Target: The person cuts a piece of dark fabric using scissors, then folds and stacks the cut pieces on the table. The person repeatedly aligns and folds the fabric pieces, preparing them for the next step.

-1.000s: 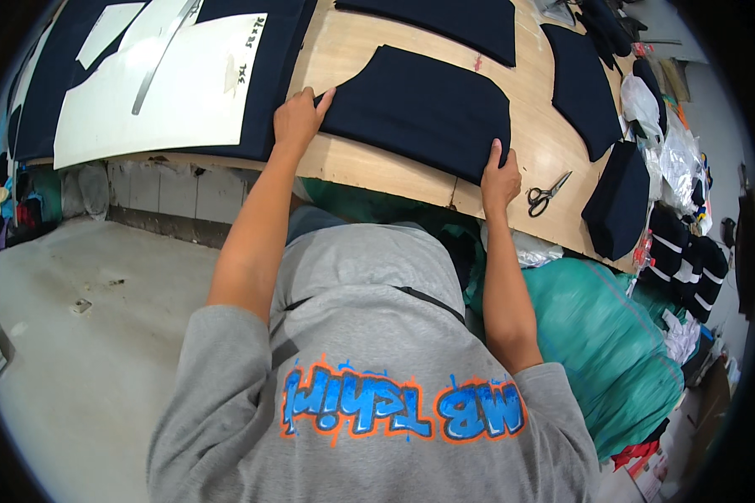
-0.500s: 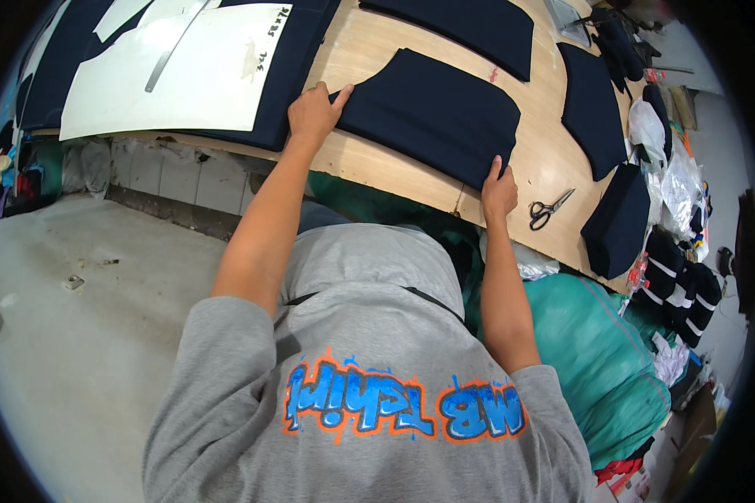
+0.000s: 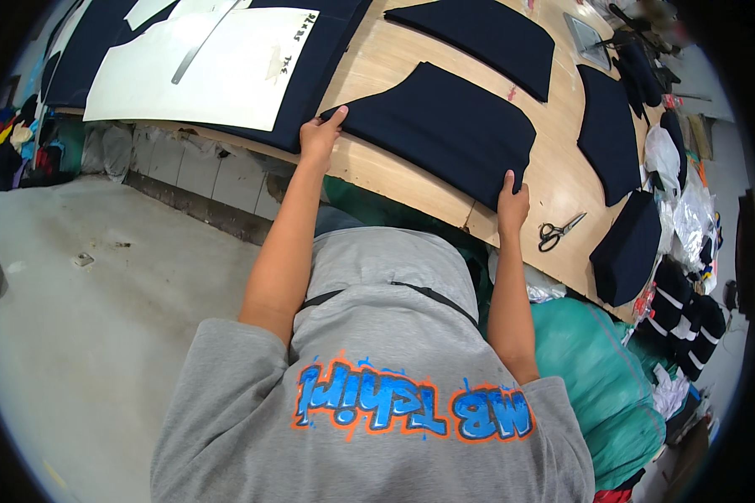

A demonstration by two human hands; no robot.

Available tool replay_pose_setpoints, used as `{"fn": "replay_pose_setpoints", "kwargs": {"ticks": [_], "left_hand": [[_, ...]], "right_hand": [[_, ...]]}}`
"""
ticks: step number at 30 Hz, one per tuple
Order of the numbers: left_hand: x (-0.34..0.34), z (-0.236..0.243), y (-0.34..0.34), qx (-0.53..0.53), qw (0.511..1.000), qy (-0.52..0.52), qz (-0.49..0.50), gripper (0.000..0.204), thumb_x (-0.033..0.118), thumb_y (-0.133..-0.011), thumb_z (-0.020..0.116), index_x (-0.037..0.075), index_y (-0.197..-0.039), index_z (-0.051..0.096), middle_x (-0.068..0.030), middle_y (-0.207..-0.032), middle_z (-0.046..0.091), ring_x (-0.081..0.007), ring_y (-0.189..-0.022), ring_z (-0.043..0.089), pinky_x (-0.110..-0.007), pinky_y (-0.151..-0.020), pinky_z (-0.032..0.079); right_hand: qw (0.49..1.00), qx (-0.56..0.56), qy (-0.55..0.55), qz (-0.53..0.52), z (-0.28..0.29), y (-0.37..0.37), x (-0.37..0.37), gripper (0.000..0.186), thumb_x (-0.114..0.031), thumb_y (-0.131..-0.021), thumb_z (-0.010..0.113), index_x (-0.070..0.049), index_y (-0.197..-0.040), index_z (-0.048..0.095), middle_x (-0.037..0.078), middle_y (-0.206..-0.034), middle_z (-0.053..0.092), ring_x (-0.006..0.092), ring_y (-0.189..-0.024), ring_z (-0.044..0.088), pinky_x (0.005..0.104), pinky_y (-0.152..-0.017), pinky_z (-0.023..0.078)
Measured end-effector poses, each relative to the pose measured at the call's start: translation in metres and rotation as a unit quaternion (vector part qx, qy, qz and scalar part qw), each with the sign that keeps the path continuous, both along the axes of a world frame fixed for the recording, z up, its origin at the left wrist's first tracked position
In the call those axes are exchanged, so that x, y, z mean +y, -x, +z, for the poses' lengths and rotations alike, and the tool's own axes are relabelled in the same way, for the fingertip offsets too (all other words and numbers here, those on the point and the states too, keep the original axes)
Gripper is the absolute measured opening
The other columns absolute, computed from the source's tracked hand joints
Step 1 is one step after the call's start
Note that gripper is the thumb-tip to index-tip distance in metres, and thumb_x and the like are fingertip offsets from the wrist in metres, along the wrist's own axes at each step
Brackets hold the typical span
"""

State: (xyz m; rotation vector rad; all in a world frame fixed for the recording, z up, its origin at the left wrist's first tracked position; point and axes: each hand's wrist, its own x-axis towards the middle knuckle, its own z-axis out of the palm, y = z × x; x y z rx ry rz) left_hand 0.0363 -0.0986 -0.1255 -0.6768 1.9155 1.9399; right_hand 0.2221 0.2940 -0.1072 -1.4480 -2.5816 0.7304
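A stack of dark navy cut cloth [image 3: 436,126] lies at the near edge of the wooden table, one end narrow and the other broad. My left hand [image 3: 320,138] grips its narrow left end, the thumb on top and the fingers mostly hidden. At the near right corner, my right hand [image 3: 513,205] pinches the cloth, thumb up and fingers tucked out of sight. Just right of that hand, black-handled scissors [image 3: 560,232] rest on the wood with their blades closed, pointing up and right.
White card patterns [image 3: 201,71] and a metal ruler [image 3: 200,42] lie on a larger navy cloth at left. More cut navy pieces, one beyond [image 3: 486,38] and others at right [image 3: 610,134] [image 3: 625,251], sit on the table [image 3: 554,151]. A green sack [image 3: 591,377] stands below.
The whole view has swung, so the table and cloth appear a little lower and farther right. Both hands keep their hold at the same ends of the cloth stack.
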Motion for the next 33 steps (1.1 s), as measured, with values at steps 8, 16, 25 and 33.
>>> {"fn": "replay_pose_setpoints", "kwargs": {"ticks": [8,16,25,33], "left_hand": [[0.011,-0.004,-0.004,0.077,0.973,0.214,0.033,0.065,0.042,-0.090,0.097,-0.009,-0.123,0.076,-0.0138,-0.102,0.083,-0.0247,-0.094,0.079,-0.039,-0.090,0.061],[0.028,0.001,-0.009,0.090,0.945,0.313,0.014,0.070,0.049,-0.091,0.093,-0.006,-0.131,0.074,-0.0208,-0.108,0.083,-0.0381,-0.104,0.080,-0.047,-0.097,0.061],[0.030,-0.008,-0.007,0.100,0.935,0.338,0.027,0.074,0.056,-0.092,0.090,-0.008,-0.127,0.074,-0.0225,-0.113,0.082,-0.0399,-0.109,0.079,-0.047,-0.099,0.060],[0.034,-0.001,-0.004,0.048,0.941,0.333,0.025,0.076,0.052,-0.093,0.091,-0.006,-0.138,0.073,-0.0258,-0.129,0.081,-0.0421,-0.122,0.078,-0.050,-0.105,0.061]], "right_hand": [[0.990,0.133,-0.021,0.045,0.037,0.013,-0.013,0.065,-0.058,-0.113,0.063,0.003,-0.129,0.076,0.033,-0.118,0.080,0.0529,-0.113,0.076,0.0572,-0.099,0.057],[0.997,-0.005,-0.073,-0.009,-0.004,0.002,0.000,0.074,-0.067,-0.114,0.052,-0.001,-0.138,0.075,0.034,-0.122,0.079,0.0549,-0.116,0.075,0.0591,-0.105,0.056],[0.980,0.144,-0.093,0.096,0.025,0.009,0.000,0.056,-0.054,-0.119,0.051,-0.002,-0.115,0.071,0.031,-0.102,0.079,0.0542,-0.096,0.075,0.0609,-0.084,0.056],[0.989,0.065,-0.076,0.106,-0.013,-0.003,0.020,0.053,-0.050,-0.119,0.049,-0.002,-0.116,0.070,0.032,-0.111,0.079,0.0556,-0.106,0.074,0.0611,-0.095,0.056]]}}
